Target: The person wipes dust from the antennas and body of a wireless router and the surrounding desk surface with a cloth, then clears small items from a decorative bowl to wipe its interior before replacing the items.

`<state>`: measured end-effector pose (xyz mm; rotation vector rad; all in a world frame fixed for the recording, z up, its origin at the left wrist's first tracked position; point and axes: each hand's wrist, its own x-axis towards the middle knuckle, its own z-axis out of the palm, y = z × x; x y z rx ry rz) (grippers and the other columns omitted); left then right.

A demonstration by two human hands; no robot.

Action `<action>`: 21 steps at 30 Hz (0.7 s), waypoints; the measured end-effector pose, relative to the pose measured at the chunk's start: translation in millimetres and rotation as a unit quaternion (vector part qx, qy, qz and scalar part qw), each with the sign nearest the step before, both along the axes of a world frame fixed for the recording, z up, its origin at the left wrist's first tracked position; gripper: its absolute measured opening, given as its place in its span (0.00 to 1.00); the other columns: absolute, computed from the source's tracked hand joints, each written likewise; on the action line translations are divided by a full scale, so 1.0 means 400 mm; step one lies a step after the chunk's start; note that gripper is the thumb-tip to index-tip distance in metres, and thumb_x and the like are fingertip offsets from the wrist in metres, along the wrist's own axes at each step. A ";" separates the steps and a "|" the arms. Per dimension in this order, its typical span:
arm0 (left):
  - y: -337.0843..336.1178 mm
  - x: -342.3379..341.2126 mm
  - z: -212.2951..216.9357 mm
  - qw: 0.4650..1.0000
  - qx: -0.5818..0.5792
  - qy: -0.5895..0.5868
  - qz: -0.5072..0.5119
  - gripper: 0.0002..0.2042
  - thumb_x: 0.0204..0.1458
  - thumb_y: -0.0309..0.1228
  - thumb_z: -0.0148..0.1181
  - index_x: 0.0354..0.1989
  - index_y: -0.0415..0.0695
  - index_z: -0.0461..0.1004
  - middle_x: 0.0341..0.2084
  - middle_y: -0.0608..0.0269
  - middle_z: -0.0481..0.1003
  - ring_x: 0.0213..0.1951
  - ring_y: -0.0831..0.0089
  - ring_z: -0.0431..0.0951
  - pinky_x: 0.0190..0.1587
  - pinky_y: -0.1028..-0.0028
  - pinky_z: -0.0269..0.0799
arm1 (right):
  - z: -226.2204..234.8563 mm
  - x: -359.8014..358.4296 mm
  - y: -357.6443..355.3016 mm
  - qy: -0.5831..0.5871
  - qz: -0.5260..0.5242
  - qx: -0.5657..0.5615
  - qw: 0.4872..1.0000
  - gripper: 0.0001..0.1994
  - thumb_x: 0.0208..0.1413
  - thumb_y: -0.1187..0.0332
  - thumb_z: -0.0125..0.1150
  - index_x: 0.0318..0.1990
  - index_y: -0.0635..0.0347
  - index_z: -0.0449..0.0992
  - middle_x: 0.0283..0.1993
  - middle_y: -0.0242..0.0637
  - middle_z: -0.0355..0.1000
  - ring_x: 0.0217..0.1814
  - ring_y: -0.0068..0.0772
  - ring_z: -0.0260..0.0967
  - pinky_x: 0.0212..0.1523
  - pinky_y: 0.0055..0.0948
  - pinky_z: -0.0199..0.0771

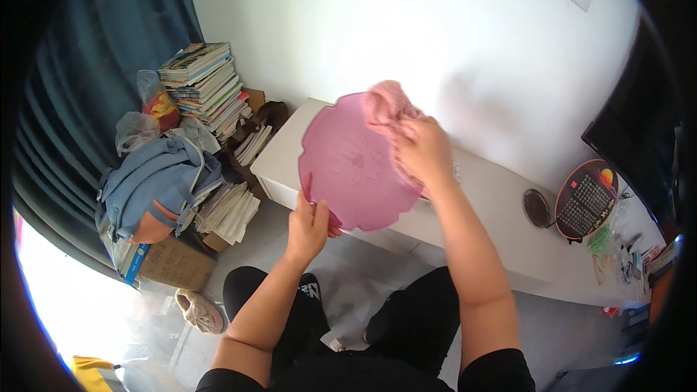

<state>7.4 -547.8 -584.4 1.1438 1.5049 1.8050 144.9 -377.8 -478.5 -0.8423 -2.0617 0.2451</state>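
wiping underway: left hand (pixel 311 219) pinching pink flower-shaped fan (pixel 356 163) at 7 o'clock, right hand (pixel 425 151) clutching pink cloth (pixel 385 105) at 2 o'clock (lower face seemingly unwiped).

Daylight is pouring in from the lower left of the frame, blowing the floor (pixel 65 305) there out to pure white and washing haze over nearby things. The white wall (pixel 435 36) at the upper middle is glowing brightly, almost overexposed, with a soft shadow falling across it to the right. The fisheye lens is bending the counter (pixel 508 210) edge and the dark curtain (pixel 80 65) toward the rim, and a black vignette is closing every corner. Detail is softening toward the right edge, where small items are smearing together.
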 end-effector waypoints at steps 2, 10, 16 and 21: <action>-0.012 0.051 0.011 0.999 -0.018 0.019 -0.043 0.23 0.59 0.25 0.43 0.61 0.32 0.47 0.18 0.57 0.74 0.16 0.72 0.75 0.19 0.76 0.72 | 0.004 -0.067 -0.015 -0.056 -0.005 -0.059 0.997 0.10 0.46 0.71 0.56 0.37 0.61 0.78 0.40 0.46 0.72 0.44 0.47 0.70 0.44 0.39 0.70; -0.080 -0.037 -0.022 0.999 0.000 -0.043 -0.028 0.21 0.59 0.24 0.42 0.59 0.34 0.49 0.19 0.54 0.74 0.18 0.70 0.77 0.20 0.74 0.75 | -0.029 -0.065 -0.109 -0.281 0.297 -0.104 0.907 0.10 0.42 0.74 0.56 0.32 0.52 0.79 0.33 0.41 0.73 0.42 0.41 0.71 0.41 0.37 0.71; -0.108 -0.014 -0.020 0.997 -0.042 -0.012 -0.059 0.28 0.59 0.25 0.43 0.66 0.37 0.41 0.19 0.55 0.74 0.18 0.70 0.76 0.21 0.75 0.74 | -0.010 -0.147 -0.092 -0.059 0.123 -0.023 0.990 0.14 0.43 0.70 0.59 0.41 0.51 0.77 0.41 0.41 0.70 0.44 0.43 0.70 0.42 0.38 0.71; -0.104 -0.018 -0.021 0.999 -0.025 0.001 -0.034 0.22 0.58 0.24 0.43 0.60 0.32 0.50 0.19 0.55 0.75 0.18 0.71 0.77 0.21 0.75 0.75 | -0.156 -0.167 -0.146 -0.099 0.307 0.029 0.946 0.09 0.46 0.68 0.59 0.37 0.53 0.75 0.41 0.43 0.70 0.42 0.47 0.71 0.40 0.42 0.70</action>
